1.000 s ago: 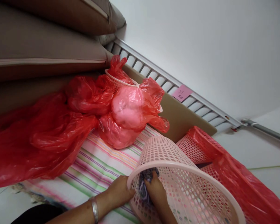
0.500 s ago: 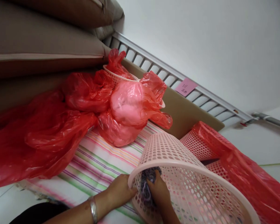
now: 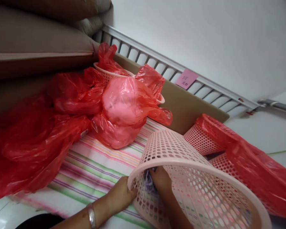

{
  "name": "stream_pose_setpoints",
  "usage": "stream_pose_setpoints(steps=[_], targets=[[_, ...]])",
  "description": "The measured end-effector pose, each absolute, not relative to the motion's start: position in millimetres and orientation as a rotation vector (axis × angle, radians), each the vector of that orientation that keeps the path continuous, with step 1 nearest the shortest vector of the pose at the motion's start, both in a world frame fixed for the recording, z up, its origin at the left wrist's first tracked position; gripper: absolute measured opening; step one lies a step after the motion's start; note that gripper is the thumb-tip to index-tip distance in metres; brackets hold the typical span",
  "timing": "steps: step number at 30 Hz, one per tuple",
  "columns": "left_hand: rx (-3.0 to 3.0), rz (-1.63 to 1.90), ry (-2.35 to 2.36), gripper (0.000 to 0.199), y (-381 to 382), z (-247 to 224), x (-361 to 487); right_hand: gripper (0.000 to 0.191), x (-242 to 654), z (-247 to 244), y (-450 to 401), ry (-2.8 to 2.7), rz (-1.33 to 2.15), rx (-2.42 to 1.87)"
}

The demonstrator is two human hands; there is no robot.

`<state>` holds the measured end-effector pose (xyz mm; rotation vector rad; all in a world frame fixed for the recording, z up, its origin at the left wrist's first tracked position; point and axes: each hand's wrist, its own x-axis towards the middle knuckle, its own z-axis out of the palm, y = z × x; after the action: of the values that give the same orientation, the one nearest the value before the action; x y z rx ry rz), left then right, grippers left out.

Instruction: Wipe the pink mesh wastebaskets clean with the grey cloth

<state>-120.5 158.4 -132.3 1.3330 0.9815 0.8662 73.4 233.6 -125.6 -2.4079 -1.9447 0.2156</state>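
Note:
A pink perforated plastic basket (image 3: 171,146) lies on its side on the striped cloth (image 3: 85,165), its wide mouth toward me. At the left of the mouth, my left hand (image 3: 121,195) grips the basket's rim; a silver bracelet is on that wrist. Inside the basket, my right hand (image 3: 161,181) is closed on a dark purple-grey cloth (image 3: 149,182) and presses it near the inner wall. Part of the cloth is hidden by the rim and my fingers.
Red plastic bags (image 3: 124,105) bulge beyond the basket and at the left. More pink baskets (image 3: 202,140) with red plastic (image 3: 257,165) over them stand at the right. Behind are a metal rail (image 3: 145,58), a pink note (image 3: 186,79) and brown padded bundles (image 3: 38,35).
My right hand and the cloth have moved deeper into the basket, so less of the cloth shows. The view has shifted slightly; my left hand stays on the rim.

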Motion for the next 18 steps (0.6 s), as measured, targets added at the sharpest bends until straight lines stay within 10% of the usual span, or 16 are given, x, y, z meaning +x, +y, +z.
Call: stream_pose_setpoints(steps=[18], targets=[[1.376,0.845,1.082,0.028,163.3,-136.5,-119.8,0.044,58.3,-117.3,260.6,-1.924,0.122,-2.480]])
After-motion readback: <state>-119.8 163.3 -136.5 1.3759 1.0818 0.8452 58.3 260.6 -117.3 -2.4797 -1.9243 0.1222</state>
